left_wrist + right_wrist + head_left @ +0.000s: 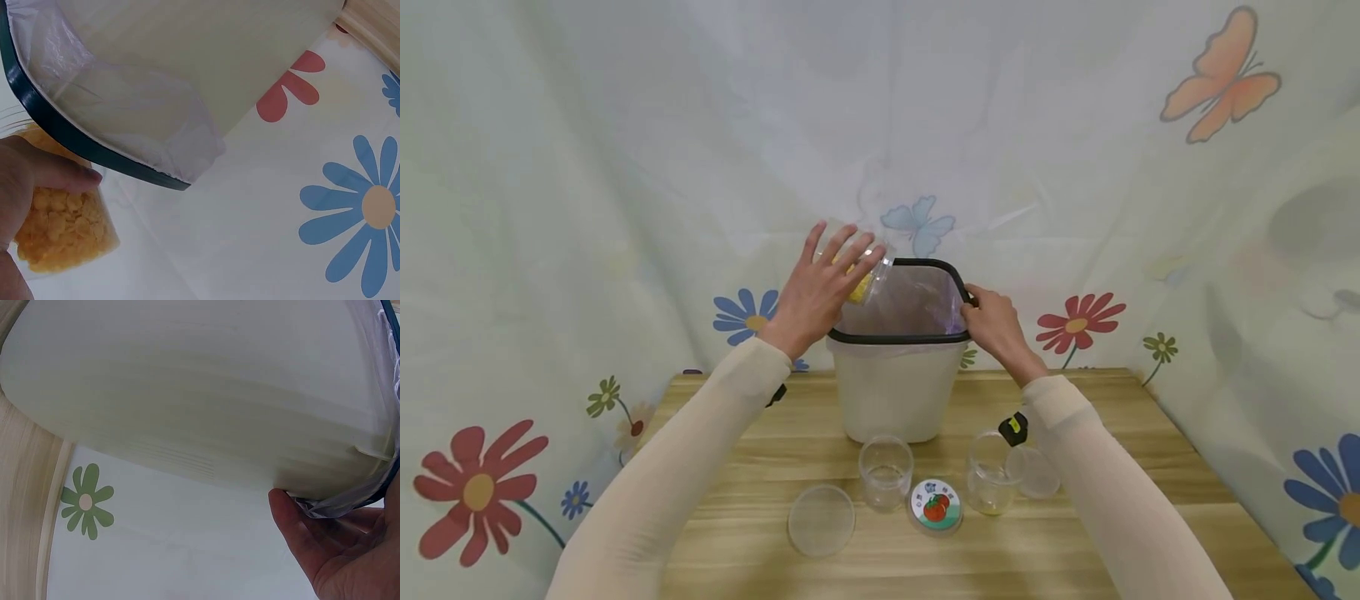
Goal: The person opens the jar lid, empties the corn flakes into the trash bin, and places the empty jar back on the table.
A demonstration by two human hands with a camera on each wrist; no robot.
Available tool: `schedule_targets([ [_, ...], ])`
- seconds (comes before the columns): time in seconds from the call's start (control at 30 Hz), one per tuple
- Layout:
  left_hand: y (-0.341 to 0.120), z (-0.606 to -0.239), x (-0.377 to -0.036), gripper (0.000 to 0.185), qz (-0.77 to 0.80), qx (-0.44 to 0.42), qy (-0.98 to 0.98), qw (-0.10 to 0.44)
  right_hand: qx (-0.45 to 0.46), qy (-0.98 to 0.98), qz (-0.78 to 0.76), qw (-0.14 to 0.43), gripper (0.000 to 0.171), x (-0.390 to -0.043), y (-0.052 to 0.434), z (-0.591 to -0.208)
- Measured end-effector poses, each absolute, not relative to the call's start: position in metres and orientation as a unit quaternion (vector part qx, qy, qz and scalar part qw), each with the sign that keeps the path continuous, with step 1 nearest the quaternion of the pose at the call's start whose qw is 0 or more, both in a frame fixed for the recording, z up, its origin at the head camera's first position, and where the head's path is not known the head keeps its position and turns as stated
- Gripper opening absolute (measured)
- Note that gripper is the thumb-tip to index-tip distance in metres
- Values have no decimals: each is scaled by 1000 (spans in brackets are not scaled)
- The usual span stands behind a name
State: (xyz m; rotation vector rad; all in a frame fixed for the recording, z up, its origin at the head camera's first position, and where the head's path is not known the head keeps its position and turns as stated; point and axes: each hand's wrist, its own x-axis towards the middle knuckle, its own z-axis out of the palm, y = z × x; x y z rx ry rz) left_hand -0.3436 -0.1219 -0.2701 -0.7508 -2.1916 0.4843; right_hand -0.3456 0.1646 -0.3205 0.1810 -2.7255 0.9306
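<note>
My left hand (815, 296) holds a clear plastic jar (69, 234) of yellow-orange flakes, tilted at the left side of the bin's mouth. The thumb lies across the jar's side in the left wrist view, and in the head view the fingers spread over it. A cream trash bin (895, 387) with a black rim (898, 339) stands on the table, lined with a thin clear bag (913, 296). On the bin's right side, my right hand (997, 327) grips the rim and the bag's folded edge (322, 507).
In front of the bin stand two clear jars, one in the middle (886, 479) and one further right (988, 483). Between them lies a round lid (936, 507) with a tomato picture. Translucent lids lie at left (822, 521) and right (1040, 475). A flowered curtain (760, 183) hangs behind the wooden table (745, 467).
</note>
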Motion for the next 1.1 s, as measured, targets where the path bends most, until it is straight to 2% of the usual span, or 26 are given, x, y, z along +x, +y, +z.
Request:
schedule_targets([
  [0.67,-121,-268,-345,99,220,-292,-841,399,61,-937,318,131,52,-346,164,-318],
  [1.1,-120,-265,-343,105,255,-286,-841,381,63,-936,318,134,51,-346,164,-317],
])
